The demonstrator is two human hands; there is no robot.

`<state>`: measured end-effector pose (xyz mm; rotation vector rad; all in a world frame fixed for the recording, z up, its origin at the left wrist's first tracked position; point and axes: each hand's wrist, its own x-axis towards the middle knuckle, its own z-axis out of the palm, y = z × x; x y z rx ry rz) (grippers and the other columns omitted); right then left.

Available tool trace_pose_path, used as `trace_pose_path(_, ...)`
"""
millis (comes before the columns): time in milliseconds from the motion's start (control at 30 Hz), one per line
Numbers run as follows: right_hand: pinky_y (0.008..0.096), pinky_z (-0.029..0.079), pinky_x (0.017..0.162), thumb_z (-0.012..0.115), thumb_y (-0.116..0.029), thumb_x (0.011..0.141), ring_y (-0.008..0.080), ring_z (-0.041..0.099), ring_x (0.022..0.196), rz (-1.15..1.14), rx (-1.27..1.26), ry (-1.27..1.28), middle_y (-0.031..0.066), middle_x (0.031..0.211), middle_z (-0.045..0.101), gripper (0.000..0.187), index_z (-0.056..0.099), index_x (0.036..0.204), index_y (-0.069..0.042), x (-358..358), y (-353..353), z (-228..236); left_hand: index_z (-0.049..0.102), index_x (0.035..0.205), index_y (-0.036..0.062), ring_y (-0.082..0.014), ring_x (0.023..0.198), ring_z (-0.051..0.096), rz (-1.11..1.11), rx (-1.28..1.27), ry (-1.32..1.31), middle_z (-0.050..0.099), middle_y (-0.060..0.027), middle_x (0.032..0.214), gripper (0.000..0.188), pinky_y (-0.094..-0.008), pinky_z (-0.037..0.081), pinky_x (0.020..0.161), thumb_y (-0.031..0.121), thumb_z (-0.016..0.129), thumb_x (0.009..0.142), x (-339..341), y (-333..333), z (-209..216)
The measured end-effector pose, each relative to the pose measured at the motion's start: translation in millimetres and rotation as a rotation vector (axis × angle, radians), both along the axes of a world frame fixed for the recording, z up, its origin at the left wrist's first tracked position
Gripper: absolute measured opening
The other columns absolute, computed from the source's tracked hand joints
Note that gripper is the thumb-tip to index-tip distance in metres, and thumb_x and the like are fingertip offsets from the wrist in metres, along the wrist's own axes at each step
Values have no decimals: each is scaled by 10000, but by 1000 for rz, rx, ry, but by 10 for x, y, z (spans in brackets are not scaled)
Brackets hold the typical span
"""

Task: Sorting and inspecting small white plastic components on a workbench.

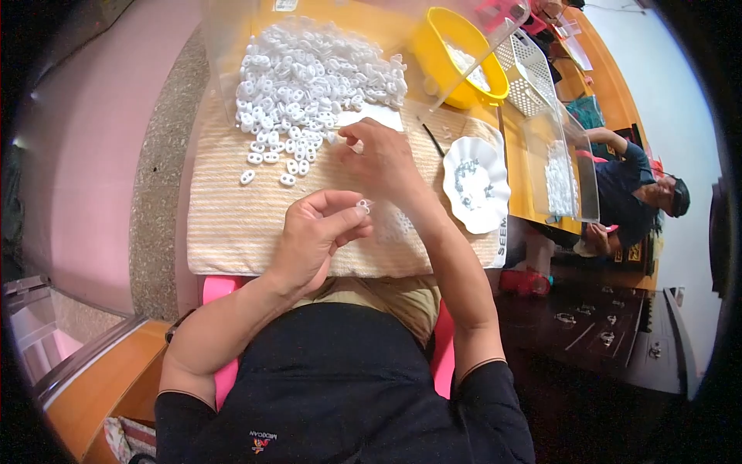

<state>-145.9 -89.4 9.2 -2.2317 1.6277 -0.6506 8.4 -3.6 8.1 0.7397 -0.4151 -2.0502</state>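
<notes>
My left hand (313,236) is closed in a pinch over the striped towel (232,232). Between its thumb and forefinger sits a small white piece with holes (363,206). Just beyond it, my right hand (382,161) hangs over the towel with bent fingers near the front of a heap of white two-holed plastic pieces (309,77). Motion smears the right fingertips, so whether they grip anything is unclear. Several loose pieces lie on the towel in front of the heap. Right of my right forearm is a white scalloped dish (496,182) with small clear or greyish parts in it.
Clear plastic walls stand around the heap. A yellow basin (425,58) holding white pieces and a white perforated basket (525,73) are at the far right. A black stick (433,139) lies by the dish. Another person (638,182) works beside a clear bin (583,182).
</notes>
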Motion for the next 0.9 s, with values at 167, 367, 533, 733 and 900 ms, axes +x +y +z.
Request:
trace_pose_path(167, 392, 491, 743, 663, -205, 812, 309, 638, 841, -77, 69, 67, 111, 921, 657, 210, 677, 956, -51, 150, -57, -49, 616, 988, -22, -148, 791, 649, 13, 1, 9, 661, -81, 881, 141, -295, 557, 759, 6, 645, 852, 26, -15, 18)
trace_pose_path(367, 398, 492, 737, 658, -198, 811, 313, 638, 847, -38, 72, 116, 134, 914, 655, 194, 654, 918, -36, 159, -44, -24, 621, 986, -15, -144, 790, 648, 10, -17, 21, 660, -78, 879, 139, -290, 556, 756, 13, 648, 853, 14, -7, 20)
trace_pose_path(533, 400, 491, 748, 641, -197, 820, 312, 642, 851, -38, 146, 140, 142, 924, 656, 195, 659, 937, -42, 14, 47, -11, 628, 981, -10, -137, 791, 647, 7, -10, 30, 668, -75, 886, 136, -288, 553, 750, 20, 656, 851, 5, -13, 0)
trace_pose_path(733, 406, 490, 776, 585, -200, 852, 328, 634, 870, 50, 161, 262, 140, 949, 651, 233, 667, 1018, -58, -148, 240, 159, 629, 984, -9, -136, 792, 647, 0, -23, 0, 674, -78, 892, 143, -284, 553, 748, 26, 662, 849, 22, -11, -13)
trace_pose_path(900, 454, 481, 756, 538, -149, 862, 355, 618, 851, 94, 145, 210, 163, 912, 620, 137, 625, 920, -60, -237, 308, 147, 636, 977, -9, -131, 787, 644, -7, -19, -4, 672, -74, 887, 140, -279, 551, 747, 27, 667, 846, 1, -12, -8)
